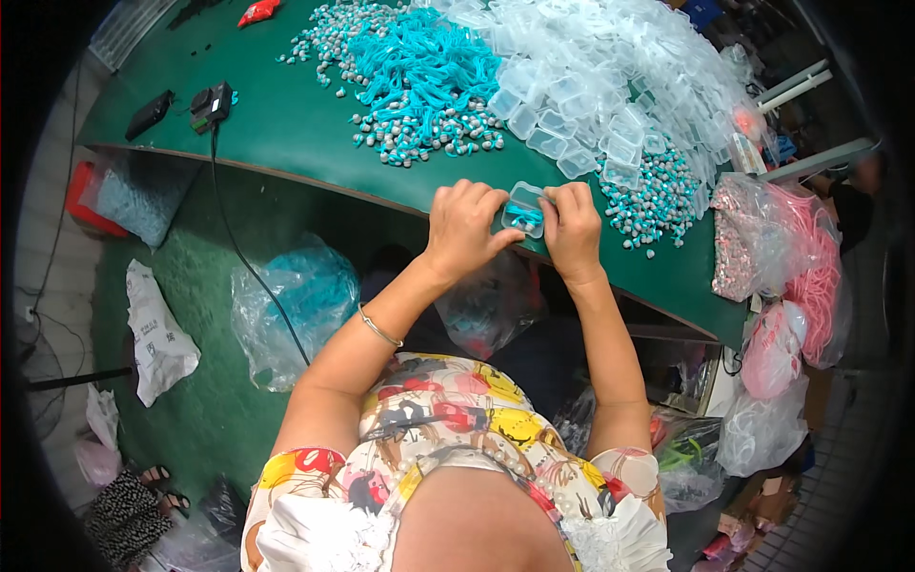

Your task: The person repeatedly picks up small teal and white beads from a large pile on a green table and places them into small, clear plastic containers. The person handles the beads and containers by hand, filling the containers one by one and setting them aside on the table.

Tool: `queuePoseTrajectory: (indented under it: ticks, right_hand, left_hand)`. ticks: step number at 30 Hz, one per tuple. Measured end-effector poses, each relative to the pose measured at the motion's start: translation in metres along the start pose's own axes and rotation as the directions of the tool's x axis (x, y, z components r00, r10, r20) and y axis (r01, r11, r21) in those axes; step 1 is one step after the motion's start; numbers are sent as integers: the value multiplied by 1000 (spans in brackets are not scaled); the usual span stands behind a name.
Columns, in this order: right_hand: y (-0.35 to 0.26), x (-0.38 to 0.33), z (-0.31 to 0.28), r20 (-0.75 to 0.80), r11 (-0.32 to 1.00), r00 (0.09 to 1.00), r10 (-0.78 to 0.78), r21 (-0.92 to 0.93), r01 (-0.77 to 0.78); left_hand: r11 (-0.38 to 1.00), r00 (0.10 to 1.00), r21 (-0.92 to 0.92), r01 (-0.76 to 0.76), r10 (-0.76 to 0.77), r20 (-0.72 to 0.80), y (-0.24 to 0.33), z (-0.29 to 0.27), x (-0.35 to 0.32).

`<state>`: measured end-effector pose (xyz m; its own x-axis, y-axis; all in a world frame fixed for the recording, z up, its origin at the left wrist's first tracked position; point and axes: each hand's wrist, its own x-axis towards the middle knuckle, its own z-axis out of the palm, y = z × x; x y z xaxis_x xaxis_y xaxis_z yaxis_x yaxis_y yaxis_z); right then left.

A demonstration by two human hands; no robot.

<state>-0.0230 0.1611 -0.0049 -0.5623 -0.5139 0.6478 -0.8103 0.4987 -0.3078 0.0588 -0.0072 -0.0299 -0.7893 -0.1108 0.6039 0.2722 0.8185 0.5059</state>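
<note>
Head view, looking down over a dark green table [286, 124] with a curved front edge.

Item 1: small clear plastic hinged case [523, 209], rectangular with rounded corners, held at the table's near edge between both hands. A bit of turquoise cord shows inside its lower half. Whether the lid is fully snapped down cannot be told.

Item 2: left hand [464, 227], fingers curled, thumb pressing the case's left side; a thin metal bangle sits on that wrist.

Item 3: right hand [573, 226], fingers folded over the case's right edge, pinching it closed-fisted. Both hands grip the 1 case and nothing else.

Item 4: heap of empty clear plastic cases [610, 86], glossy and translucent, piled across the far right of the table. The heap is large, so by my judgement much packing remains.

Item 5: tangle of turquoise cords [419, 62], thin and flexible, with grey-white and turquoise foam-like earplug tips [424, 143] scattered round its edges. A 2nd spread of similar tips [658, 195] lies just right of the hands.

Item 6: clear plastic bags of pink corded pieces [810, 267] hanging at the table's right end, soft and crinkled. No finished stock is plainly in view; a bag under the table [491, 305] may hold some, contents unclear.

Item 7: black corded device [212, 103] and black flat handset-like object [150, 114] at the far left of the table, matte and hard.

Item 8: crumpled clear bag with turquoise contents [291, 305] on the green floor.
</note>
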Motion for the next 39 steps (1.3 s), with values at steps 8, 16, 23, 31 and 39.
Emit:
queuePoseTrajectory:
  ticks: [8, 16, 23, 31, 39]
  right_hand:
    - [-5, -15, -2, -18, 996, 999, -46, 76, 47]
    - [-9, -25, -6, 25, 991, 997, -69, 119, 66]
    - [-16, -31, -13, 92, 983, 995, -39, 184, 22]
    - [-11, -26, -16, 205, 922, 976, 76, 357, -147]
    - [-2, -3, -25, 434, 812, 900, 46, 508, -287]
  left_hand:
    - [998, 999, 52, -24, 26, -30, 9, 1, -11]
    - [999, 999, -27, 45, -45, 6, 7, -8, -21]
    - [970, 963, -149, -192, 216, 164, -13, -11, 10]
    - [943, 961, -275, -185, 233, 151, -8, -12, 2]
    - [929, 996, -367, -38, 64, 59, 0, -11, -11]
